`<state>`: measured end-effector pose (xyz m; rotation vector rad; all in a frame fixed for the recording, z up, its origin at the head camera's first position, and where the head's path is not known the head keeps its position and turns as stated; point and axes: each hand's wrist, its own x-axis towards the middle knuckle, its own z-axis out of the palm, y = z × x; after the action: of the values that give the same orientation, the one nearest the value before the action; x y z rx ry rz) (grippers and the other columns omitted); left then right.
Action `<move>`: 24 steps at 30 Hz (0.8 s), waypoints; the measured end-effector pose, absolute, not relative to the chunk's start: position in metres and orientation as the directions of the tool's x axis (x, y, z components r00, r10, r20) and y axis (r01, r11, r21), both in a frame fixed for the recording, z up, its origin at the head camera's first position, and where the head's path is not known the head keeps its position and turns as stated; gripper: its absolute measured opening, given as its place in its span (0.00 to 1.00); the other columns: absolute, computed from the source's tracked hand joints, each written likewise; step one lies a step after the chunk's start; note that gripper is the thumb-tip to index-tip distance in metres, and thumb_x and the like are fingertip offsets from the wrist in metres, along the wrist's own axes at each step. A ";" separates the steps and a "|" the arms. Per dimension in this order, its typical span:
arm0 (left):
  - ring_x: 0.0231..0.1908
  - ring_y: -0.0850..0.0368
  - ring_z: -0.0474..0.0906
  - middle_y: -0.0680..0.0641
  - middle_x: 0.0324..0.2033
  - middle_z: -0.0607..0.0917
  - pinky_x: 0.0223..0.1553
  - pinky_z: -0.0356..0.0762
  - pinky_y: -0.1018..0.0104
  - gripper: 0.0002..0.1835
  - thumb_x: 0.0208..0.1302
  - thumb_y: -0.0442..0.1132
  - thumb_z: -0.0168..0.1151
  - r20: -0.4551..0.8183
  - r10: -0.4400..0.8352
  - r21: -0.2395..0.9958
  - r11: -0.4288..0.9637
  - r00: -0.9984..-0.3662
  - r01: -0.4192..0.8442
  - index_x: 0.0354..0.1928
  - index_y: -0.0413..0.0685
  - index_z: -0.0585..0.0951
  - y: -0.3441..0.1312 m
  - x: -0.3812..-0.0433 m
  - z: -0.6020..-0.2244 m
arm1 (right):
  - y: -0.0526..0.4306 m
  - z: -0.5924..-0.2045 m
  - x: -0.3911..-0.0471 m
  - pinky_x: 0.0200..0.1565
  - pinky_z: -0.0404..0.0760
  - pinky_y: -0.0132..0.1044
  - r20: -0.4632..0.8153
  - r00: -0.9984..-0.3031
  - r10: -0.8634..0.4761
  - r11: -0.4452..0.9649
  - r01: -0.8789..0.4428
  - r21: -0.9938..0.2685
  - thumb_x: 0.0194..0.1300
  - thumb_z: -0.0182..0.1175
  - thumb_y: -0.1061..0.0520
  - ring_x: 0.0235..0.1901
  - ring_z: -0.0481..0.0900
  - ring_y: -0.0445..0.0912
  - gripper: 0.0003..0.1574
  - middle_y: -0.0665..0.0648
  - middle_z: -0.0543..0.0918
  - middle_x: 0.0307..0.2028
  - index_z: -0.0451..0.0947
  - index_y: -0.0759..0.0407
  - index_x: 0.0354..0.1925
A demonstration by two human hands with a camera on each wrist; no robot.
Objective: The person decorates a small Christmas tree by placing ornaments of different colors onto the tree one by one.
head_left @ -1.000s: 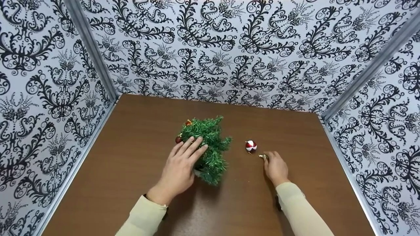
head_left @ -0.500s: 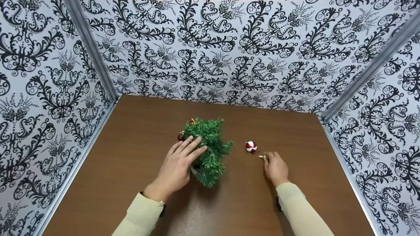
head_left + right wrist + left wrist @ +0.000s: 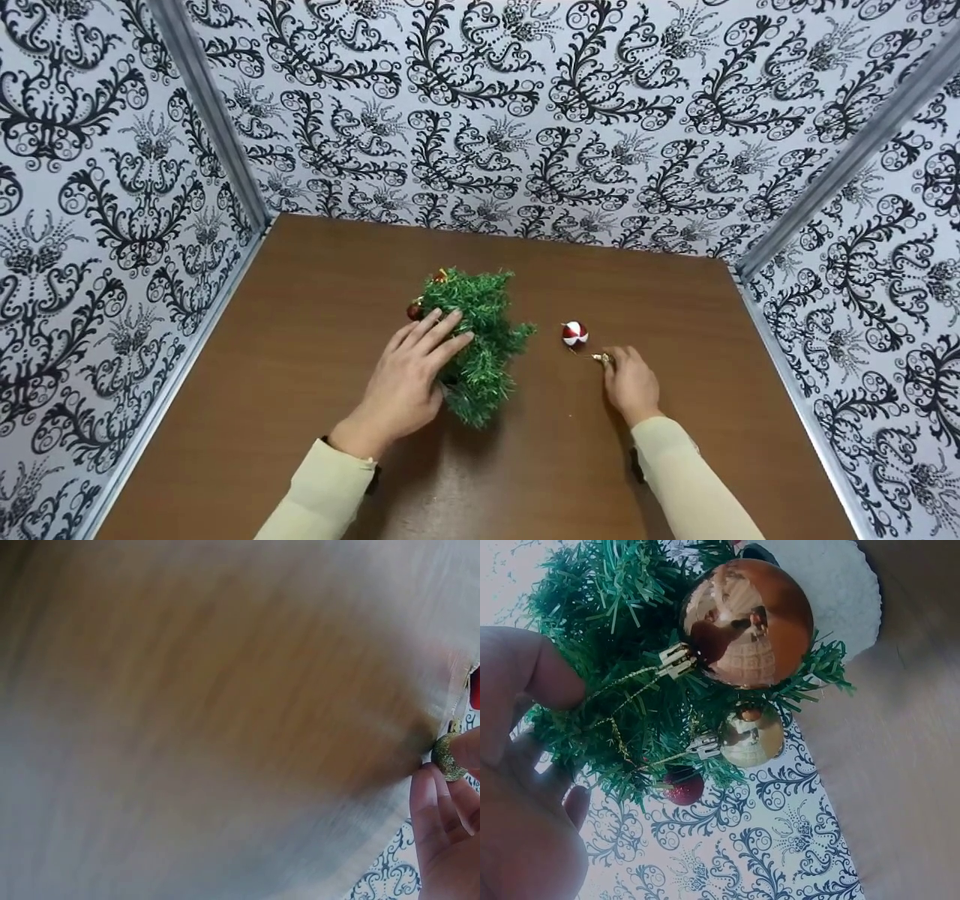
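Note:
My left hand [image 3: 405,375] holds a small artificial Christmas tree [image 3: 484,352], fingers spread over its green branches. The left wrist view shows the thumb on one side of the branches and fingers on the other. A large shiny copper bauble [image 3: 748,622], a smaller gold bauble [image 3: 751,736] and a red glittery bauble [image 3: 684,787] hang there. The tree has a white base [image 3: 840,600]. My right hand [image 3: 631,382], low over the table, pinches a small gold glitter bauble [image 3: 448,757] between thumb and fingers, its cap pointing toward the tree.
A red and white striped bauble [image 3: 575,334] lies on the brown table [image 3: 330,300], between the tree and my right hand. Walls with black scroll patterns [image 3: 480,112] enclose the table at the back and both sides.
The tree has turned a little under my left hand, its lower branches swinging left, and the hand has shifted slightly left. My right hand stays in place, still pinching the gold glitter bauble.

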<state>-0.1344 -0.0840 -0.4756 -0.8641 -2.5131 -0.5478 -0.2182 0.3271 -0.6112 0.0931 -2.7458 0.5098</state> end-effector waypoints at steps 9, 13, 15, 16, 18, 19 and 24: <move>0.74 0.49 0.52 0.51 0.75 0.59 0.70 0.53 0.48 0.44 0.47 0.29 0.63 0.501 0.457 0.246 0.739 -0.735 0.627 0.72 0.58 0.69 -0.081 -0.131 -0.477 | 0.327 -0.613 -0.216 0.38 0.79 0.59 0.371 -0.929 0.003 0.929 -0.135 -0.344 0.62 0.65 0.63 0.40 0.83 0.63 0.17 0.61 0.82 0.46 0.84 0.58 0.50; 0.73 0.49 0.55 0.50 0.75 0.60 0.69 0.54 0.48 0.41 0.53 0.35 0.66 0.523 0.437 0.248 0.743 -0.732 0.621 0.73 0.55 0.68 -0.079 -0.132 -0.479 | 0.328 -0.613 -0.215 0.39 0.79 0.59 0.355 -0.935 0.004 0.930 -0.127 -0.345 0.61 0.65 0.63 0.41 0.83 0.63 0.18 0.62 0.82 0.47 0.83 0.58 0.51; 0.73 0.49 0.56 0.49 0.75 0.60 0.69 0.55 0.49 0.40 0.56 0.38 0.67 0.537 0.427 0.243 0.748 -0.728 0.618 0.73 0.55 0.69 -0.078 -0.133 -0.479 | 0.328 -0.613 -0.215 0.39 0.79 0.59 0.353 -0.936 0.002 0.930 -0.128 -0.344 0.62 0.65 0.63 0.41 0.82 0.64 0.18 0.62 0.81 0.47 0.83 0.58 0.51; 0.73 0.49 0.56 0.49 0.75 0.60 0.69 0.55 0.49 0.39 0.57 0.39 0.67 0.542 0.424 0.240 0.750 -0.725 0.617 0.72 0.54 0.69 -0.078 -0.133 -0.479 | 0.328 -0.613 -0.216 0.39 0.79 0.59 0.353 -0.936 0.000 0.931 -0.129 -0.342 0.62 0.65 0.62 0.41 0.82 0.64 0.18 0.63 0.81 0.48 0.83 0.58 0.51; 0.72 0.49 0.57 0.49 0.75 0.61 0.69 0.55 0.50 0.38 0.57 0.39 0.68 0.550 0.423 0.234 0.750 -0.720 0.619 0.72 0.54 0.70 -0.078 -0.134 -0.478 | 0.328 -0.612 -0.216 0.39 0.79 0.60 0.352 -0.936 0.000 0.931 -0.128 -0.341 0.62 0.65 0.62 0.41 0.82 0.64 0.18 0.63 0.81 0.48 0.83 0.57 0.52; 0.72 0.48 0.57 0.49 0.74 0.61 0.69 0.55 0.49 0.37 0.57 0.38 0.68 0.552 0.425 0.230 0.750 -0.717 0.621 0.71 0.53 0.71 -0.078 -0.135 -0.477 | 0.328 -0.612 -0.216 0.38 0.79 0.59 0.351 -0.936 0.001 0.931 -0.127 -0.341 0.63 0.65 0.62 0.41 0.82 0.64 0.18 0.63 0.81 0.48 0.83 0.57 0.52; 0.71 0.47 0.59 0.47 0.74 0.63 0.68 0.57 0.47 0.38 0.54 0.30 0.67 0.558 0.439 0.220 0.740 -0.704 0.636 0.70 0.52 0.72 -0.079 -0.135 -0.475 | 0.329 -0.612 -0.215 0.38 0.79 0.59 0.343 -0.939 -0.003 0.930 -0.128 -0.343 0.62 0.65 0.62 0.40 0.82 0.63 0.18 0.62 0.81 0.47 0.83 0.57 0.52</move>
<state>-0.1353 -0.0790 -0.4749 -0.8153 -2.4613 -0.5534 -0.2154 0.3289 -0.6121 0.0964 -2.7479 0.5206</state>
